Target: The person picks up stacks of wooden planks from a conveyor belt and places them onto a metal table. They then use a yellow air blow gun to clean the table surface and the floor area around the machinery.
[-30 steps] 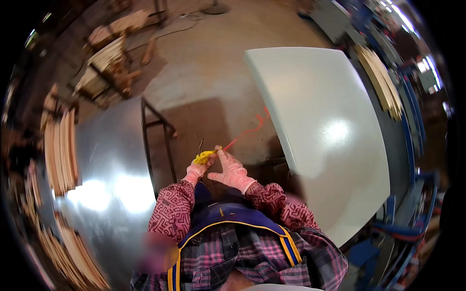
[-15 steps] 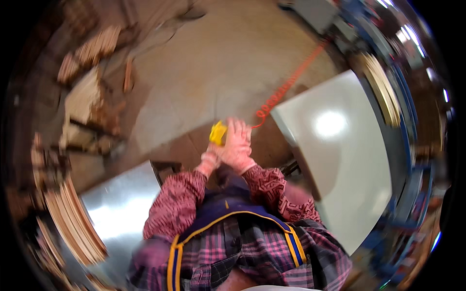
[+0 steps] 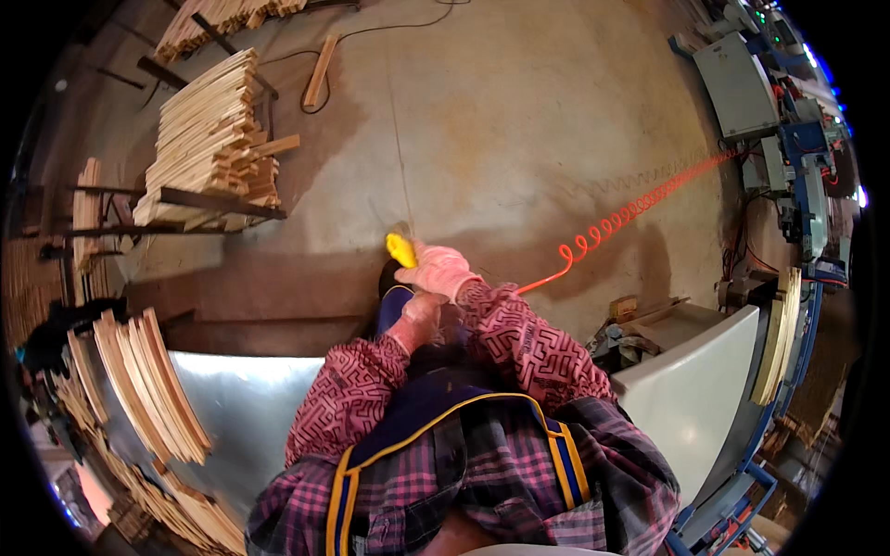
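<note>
My right hand [image 3: 439, 271], in a pink glove, is closed around a yellow air blow gun [image 3: 400, 250] in front of my body. A red coiled hose [image 3: 607, 229] runs from behind my right forearm to the machinery on the right. Just below the right glove, close to its wrist, is my left hand [image 3: 422, 318]. Its fingers are smeared and partly hidden, so their grip cannot be made out. Patterned pink sleeves cover both forearms, over a dark blue apron [image 3: 436, 385] with yellow trim.
A metal-topped table [image 3: 250, 389] with wooden strips [image 3: 153, 385] stands at my left. To my right is a pale smooth table [image 3: 686, 398]. Stacked wooden strips [image 3: 204, 139] rest on a rack at the far left. A cable [image 3: 371, 31] and a loose wooden piece [image 3: 320, 69] lie on the floor.
My view has turned, so both tables sit lower and the wood stack shows more fully. The left hand has drawn back from beside the yellow air blow gun to the right wrist.
</note>
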Demonstrator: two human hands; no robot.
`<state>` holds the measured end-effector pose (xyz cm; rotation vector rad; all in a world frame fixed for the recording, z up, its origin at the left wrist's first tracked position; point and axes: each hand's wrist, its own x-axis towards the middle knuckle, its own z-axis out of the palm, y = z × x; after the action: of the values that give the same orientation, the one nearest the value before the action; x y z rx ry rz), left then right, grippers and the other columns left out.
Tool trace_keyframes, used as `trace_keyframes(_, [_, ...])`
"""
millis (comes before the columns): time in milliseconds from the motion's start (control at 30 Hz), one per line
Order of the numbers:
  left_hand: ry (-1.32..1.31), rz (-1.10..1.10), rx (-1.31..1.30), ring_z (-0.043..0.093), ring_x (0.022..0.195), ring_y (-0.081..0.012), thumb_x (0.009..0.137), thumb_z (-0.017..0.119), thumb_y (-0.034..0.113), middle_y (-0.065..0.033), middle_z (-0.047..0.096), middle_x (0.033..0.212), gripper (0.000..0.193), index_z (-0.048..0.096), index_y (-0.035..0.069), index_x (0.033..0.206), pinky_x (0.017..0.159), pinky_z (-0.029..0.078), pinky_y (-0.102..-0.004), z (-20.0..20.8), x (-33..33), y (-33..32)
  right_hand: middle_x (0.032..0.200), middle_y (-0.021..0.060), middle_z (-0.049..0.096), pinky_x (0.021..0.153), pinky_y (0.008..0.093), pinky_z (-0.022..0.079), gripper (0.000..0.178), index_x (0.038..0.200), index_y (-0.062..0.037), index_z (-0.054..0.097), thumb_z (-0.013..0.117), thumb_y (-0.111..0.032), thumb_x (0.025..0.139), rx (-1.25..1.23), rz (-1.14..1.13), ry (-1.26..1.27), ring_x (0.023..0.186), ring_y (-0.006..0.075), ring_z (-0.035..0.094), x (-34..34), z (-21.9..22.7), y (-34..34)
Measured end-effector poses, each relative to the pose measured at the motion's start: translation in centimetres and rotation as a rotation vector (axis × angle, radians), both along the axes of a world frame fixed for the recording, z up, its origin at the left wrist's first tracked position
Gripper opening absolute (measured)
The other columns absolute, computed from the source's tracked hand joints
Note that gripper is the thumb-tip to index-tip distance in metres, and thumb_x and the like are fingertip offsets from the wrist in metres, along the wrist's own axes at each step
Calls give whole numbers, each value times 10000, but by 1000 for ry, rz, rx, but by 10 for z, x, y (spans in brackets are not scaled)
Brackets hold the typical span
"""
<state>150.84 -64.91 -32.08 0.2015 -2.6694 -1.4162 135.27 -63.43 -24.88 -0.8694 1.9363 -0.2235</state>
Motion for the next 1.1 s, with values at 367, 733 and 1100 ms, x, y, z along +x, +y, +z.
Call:
trace_keyframes(367, [-491,676,1504,616,890,-165,914,608,215,-61,632,1102,372,559,41,1239,797,511,-300,-82,-69,-154,1026,165,683,843,401,524,349,979,-64,712,539,-314,808,385,-436,114,992,314,657,-84,-198,-160])
trace_keyframes(733, [-963,1024,1051,543,641,-117,836,659,246,-25,569,825,438,577,40,1214,559,467,-253,-83,-16,-276,973,131,682,782,441,550,203,976,-93,706,533,-152,887,661,-36,355,1017,336,649,-289,-261,-19])
trace_keyframes(1100, [-850,853,1017,603,723,-147,849,678,242,-77,634,995,519,507,17,1284,622,532,-294,-80,-198,-337,867,143,700,771,398,529,380,907,-97,722,635,-429,743,85,-55,180,856,285,682,-345,-198,-296])
